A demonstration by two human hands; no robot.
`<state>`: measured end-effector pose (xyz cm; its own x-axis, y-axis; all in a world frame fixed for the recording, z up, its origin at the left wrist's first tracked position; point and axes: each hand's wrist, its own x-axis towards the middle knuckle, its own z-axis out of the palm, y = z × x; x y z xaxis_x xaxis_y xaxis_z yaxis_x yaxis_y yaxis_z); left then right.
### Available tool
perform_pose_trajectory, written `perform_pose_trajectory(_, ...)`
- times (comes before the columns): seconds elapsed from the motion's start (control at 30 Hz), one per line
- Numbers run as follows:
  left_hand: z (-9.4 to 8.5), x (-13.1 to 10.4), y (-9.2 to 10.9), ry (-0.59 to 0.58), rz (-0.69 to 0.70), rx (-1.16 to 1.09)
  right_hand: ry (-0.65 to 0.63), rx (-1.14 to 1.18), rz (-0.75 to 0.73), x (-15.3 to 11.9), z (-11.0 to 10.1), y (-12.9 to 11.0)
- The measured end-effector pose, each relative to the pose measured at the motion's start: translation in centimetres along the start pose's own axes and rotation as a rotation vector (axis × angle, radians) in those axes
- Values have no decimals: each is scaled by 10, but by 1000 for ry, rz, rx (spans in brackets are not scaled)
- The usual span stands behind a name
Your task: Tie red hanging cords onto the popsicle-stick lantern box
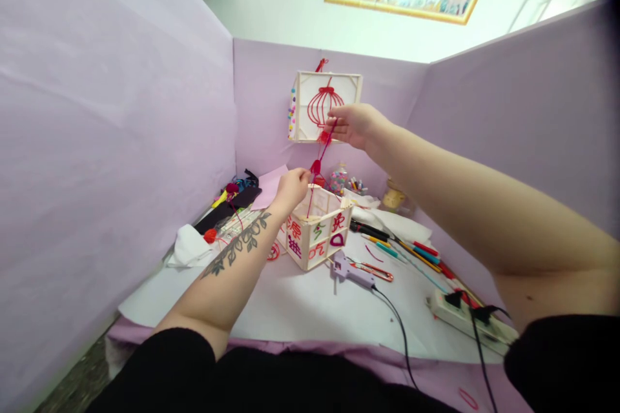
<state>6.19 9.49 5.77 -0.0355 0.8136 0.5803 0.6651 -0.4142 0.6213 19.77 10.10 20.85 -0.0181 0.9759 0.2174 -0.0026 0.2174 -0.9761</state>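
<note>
My right hand (352, 126) is raised, its fingers closed on the upper part of a red cord (327, 141). Lower down, my left hand (294, 186) pinches the same cord beside a small red knot or bow (316, 167). From there red strands run down to a white stick-framed lantern (320, 239) with open top, standing on the table. Its panels carry coloured characters in red, green and purple. Behind my right hand hangs a second white lantern (301, 106) with a red lantern shape on its face, partly covered by my fingers.
A lilac glue gun (352, 271) and an orange-handled cutter (382, 273) lie right of the lantern. A power strip (472, 321) with black cords sits at the right, near several markers (420, 255). Yarn balls (210, 235) and papers lie left. Lilac panels (271, 103) enclose the table.
</note>
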Motion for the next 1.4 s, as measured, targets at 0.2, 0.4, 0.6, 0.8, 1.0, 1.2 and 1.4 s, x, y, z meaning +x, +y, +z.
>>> perform_pose_trajectory(0.2,3,21,10,26,70,-149,-108,-111,-49,-12,15,-13)
perform_pose_trajectory(0.4,10,24,14,-111,-60,-223,-107,-141,-53,-15,21,-18)
perform_pose_trajectory(0.6,7,21,13,-160,-117,-269,-74,-120,-59,-13,22,-18)
perform_pose_trajectory(0.8,4,16,14,-250,-125,-206,-71,-129,-69,-9,25,-14)
perform_pose_trajectory(1.0,5,12,13,-283,-103,-183,-61,-117,-63,-6,26,-12)
perform_pose_trajectory(1.2,4,12,12,-334,-115,-151,-34,-126,-82,-3,23,-10)
perform_pose_trajectory(1.4,-33,15,-7,-97,5,-180,-42,-158,-11,-6,18,-9)
